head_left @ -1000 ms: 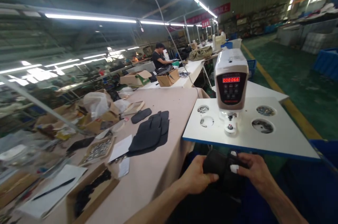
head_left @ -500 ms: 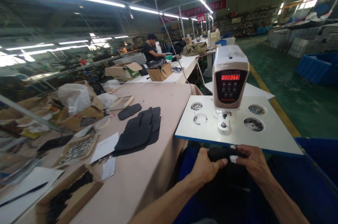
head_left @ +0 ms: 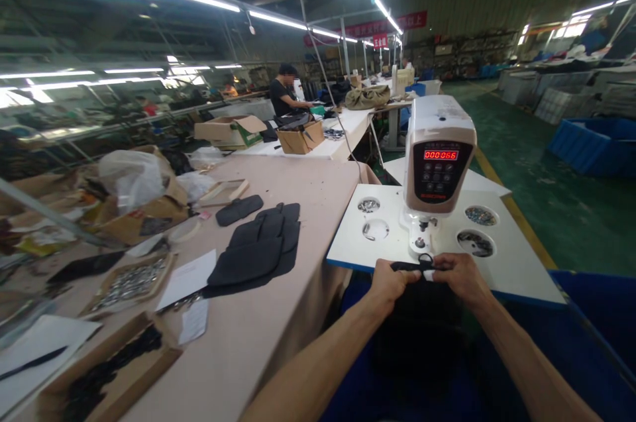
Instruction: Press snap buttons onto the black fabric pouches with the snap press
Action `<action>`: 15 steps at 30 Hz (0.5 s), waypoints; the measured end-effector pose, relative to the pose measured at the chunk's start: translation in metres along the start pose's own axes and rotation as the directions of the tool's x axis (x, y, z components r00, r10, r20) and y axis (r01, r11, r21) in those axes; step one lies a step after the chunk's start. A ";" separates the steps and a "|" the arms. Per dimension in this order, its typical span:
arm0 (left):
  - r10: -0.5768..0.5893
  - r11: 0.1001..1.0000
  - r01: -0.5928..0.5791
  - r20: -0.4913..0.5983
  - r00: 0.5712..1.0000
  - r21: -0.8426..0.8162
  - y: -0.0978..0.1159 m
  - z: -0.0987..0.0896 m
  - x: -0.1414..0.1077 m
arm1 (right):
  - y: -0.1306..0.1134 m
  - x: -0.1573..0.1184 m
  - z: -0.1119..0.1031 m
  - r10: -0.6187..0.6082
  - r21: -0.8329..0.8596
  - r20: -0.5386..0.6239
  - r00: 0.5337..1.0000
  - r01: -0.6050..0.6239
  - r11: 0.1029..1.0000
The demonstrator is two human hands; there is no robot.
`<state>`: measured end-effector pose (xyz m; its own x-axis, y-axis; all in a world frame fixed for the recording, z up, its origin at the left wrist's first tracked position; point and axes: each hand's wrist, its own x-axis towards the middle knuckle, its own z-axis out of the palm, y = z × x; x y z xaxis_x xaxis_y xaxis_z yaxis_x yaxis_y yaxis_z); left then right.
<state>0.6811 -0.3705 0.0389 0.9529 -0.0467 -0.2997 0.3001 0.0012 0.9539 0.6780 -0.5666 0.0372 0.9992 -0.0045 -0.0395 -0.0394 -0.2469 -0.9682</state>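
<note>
Both hands pinch the top of a black fabric piece (head_left: 420, 319) at the front edge of a white work board (head_left: 348, 240). My left hand (head_left: 390, 286) grips its left end, and my right hand (head_left: 460, 276) is closed on the other side. Between them a small ring (head_left: 424, 257) stands up, with a bit of white material (head_left: 428, 274) under it. Just beyond is the lower post (head_left: 420, 244) of a white press machine (head_left: 440, 167) with a red digital display. The lower part of the fabric hangs in shadow.
Black padded pieces (head_left: 248, 263) lie stacked on the cloth-covered table (head_left: 318, 210) to the left. Trays there hold metal parts (head_left: 132, 281) and black pieces (head_left: 114, 366). Small hardware fills round wells (head_left: 476, 244) in the board. A person (head_left: 284, 92) works farther back.
Both hands have brought the black fabric piece forward and slightly left, closer to the machine's lower post. The ring now stands just in front of the post. My view has shifted slightly.
</note>
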 end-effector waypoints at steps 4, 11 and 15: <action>-0.048 0.999 0.047 -0.037 0.998 -0.017 0.003 0.007 0.035 | -0.002 0.026 -0.004 -0.011 -0.071 -0.055 0.998 0.007 0.997; -0.050 0.998 0.053 -0.124 0.991 0.027 0.021 0.018 0.090 | -0.008 0.077 -0.011 0.024 -0.112 -0.147 0.989 -0.041 0.993; -0.078 0.995 0.084 -0.103 0.992 0.053 0.023 0.020 0.106 | -0.004 0.096 -0.011 0.028 -0.093 -0.160 0.987 -0.044 0.995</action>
<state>0.7878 -0.3950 0.0291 0.9259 0.0562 -0.3736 0.3765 -0.0554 0.9248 0.7745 -0.5767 0.0400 0.9856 -0.1669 -0.0267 -0.0822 -0.3353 -0.9385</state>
